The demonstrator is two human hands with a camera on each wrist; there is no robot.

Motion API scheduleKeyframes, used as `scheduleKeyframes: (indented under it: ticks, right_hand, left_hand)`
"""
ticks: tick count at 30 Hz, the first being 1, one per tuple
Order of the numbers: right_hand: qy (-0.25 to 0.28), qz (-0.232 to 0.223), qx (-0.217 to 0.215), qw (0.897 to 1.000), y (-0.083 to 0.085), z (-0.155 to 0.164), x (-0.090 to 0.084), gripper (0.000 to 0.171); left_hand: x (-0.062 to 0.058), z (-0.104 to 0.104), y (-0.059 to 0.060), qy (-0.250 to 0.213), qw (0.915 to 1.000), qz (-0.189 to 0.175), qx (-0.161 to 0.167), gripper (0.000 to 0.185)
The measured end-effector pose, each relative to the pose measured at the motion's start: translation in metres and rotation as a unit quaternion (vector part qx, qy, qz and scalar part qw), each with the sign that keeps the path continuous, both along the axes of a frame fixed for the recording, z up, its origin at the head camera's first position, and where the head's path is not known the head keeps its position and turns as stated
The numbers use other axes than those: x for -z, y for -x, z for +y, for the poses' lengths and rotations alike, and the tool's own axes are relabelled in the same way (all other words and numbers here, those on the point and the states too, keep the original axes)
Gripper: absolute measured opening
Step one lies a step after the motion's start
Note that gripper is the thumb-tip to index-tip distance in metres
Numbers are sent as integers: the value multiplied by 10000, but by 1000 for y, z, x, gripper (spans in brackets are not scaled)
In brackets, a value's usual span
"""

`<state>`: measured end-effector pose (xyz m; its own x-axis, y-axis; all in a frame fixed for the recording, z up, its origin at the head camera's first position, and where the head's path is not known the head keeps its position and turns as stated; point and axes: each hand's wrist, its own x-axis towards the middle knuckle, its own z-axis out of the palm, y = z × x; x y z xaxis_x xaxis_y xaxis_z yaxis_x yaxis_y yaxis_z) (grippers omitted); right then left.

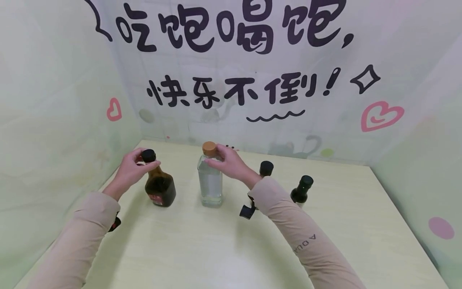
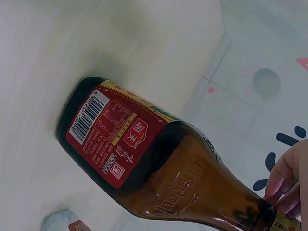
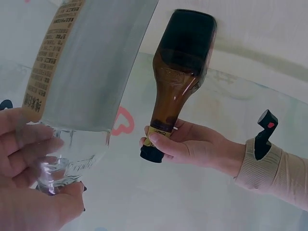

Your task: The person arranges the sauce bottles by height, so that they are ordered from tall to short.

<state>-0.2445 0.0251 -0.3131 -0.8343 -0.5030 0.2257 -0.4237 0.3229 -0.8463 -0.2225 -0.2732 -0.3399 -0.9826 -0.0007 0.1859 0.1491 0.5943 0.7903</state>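
Note:
A brown bottle of dark sauce (image 1: pixel 160 185) (image 2: pixel 159 163) (image 3: pixel 178 72) with a red label and a black cap stands at the left of the table. My left hand (image 1: pixel 135 168) (image 3: pixel 185 144) grips its neck just under the cap. To its right stands a clear glass bottle (image 1: pixel 210 182) (image 3: pixel 91 62) with a tan cap (image 1: pixel 209 149). The fingers of my right hand (image 1: pixel 229 162) (image 3: pixel 33 178) are curled round its neck and cap.
Two more dark bottles with black caps, one (image 1: pixel 266 168) partly behind my right forearm and another (image 1: pixel 301 190) further right, stand on the pale wooden table (image 1: pixel 202 249). Printed walls (image 1: pixel 234 80) close in the back and both sides.

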Motion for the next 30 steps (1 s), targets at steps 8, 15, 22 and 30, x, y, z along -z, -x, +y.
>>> scheduleKeyframes:
  ticks: [8,15,22,30]
  right_hand:
    - [129,53,-115,9998,-1,2,1,35]
    - [36,-147,44,9999,-1,0,1,36]
    - [-78,-208,179,9996,1,-6,2,39]
    - [82,-382,241,9989,-3,-10,1,40]
  left_hand:
    - [-3,2,-2,-148,9998,-110,55,48]
    - [-2,0,-1,-261,9993,-210,137,49]
    - [1,-3,-1,-242,9992,-248,189,46]
    - [2,0,0,-339,9988,-127,326,41]
